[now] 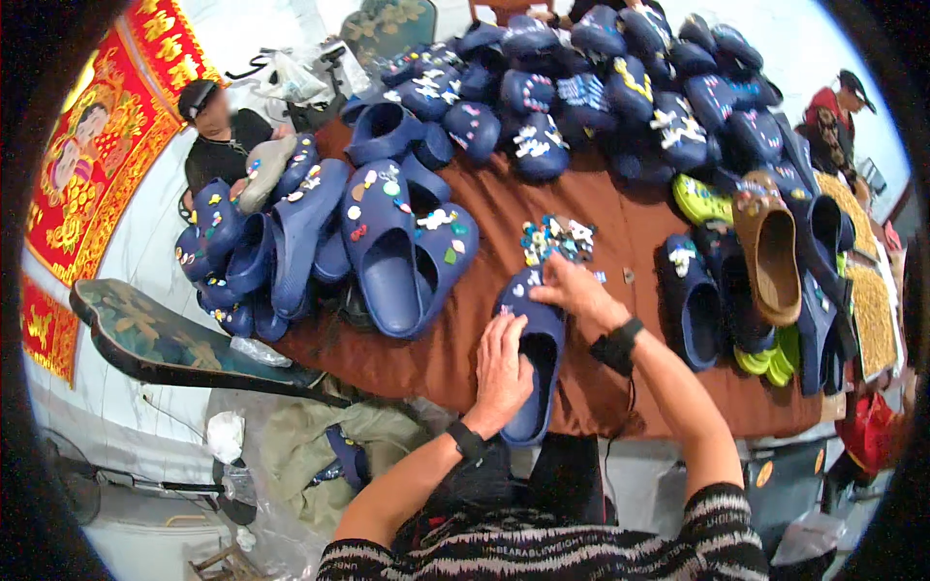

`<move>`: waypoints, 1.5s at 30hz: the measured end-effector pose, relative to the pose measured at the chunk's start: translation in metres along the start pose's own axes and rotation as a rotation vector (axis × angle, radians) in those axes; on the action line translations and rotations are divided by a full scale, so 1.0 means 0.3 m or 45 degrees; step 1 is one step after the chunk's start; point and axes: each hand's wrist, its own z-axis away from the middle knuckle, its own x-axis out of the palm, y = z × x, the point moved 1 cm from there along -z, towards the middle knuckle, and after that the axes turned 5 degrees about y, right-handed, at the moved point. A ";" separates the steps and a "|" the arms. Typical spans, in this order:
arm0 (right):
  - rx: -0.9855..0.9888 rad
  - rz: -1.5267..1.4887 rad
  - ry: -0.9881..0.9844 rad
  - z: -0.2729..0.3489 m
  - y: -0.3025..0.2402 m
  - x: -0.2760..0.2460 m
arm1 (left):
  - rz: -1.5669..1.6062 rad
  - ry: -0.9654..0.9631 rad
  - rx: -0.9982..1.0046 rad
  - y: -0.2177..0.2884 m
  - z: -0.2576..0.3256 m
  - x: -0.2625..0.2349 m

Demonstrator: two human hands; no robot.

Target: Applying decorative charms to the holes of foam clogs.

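Observation:
A navy clog (544, 360) rests at the table's near edge in front of me, its toe pointing away and a few small charms on its upper. My left hand (504, 373) is wrapped over the clog's left side, its fingers closed on the rim. My right hand (579, 293) bends over the toe with its fingers drawn together. Anything between those fingertips is hidden or too small to name. Just beyond the toe lies a pile of small charms (557, 240), mostly blue, white and dark.
Navy clogs with charms (392, 257) crowd the left of the brown-covered table (620, 387); more are heaped along its far side. To the right stand a tan clog (775, 261) and a lime clog (702, 200). A chair (194, 339) is at left. Two people sit beyond.

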 end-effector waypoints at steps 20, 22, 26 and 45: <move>0.233 -0.073 0.240 0.028 0.018 0.024 | -0.001 -0.032 -0.001 0.000 0.002 0.001; 0.428 -0.531 0.085 0.027 0.024 0.025 | -0.009 -0.032 0.001 -0.005 0.001 -0.004; 0.528 -0.862 0.064 0.035 0.062 0.008 | -0.014 -0.038 0.032 0.004 -0.004 0.004; -0.185 0.741 0.200 -0.022 -0.018 0.018 | 0.005 -0.052 0.006 -0.001 -0.009 0.001</move>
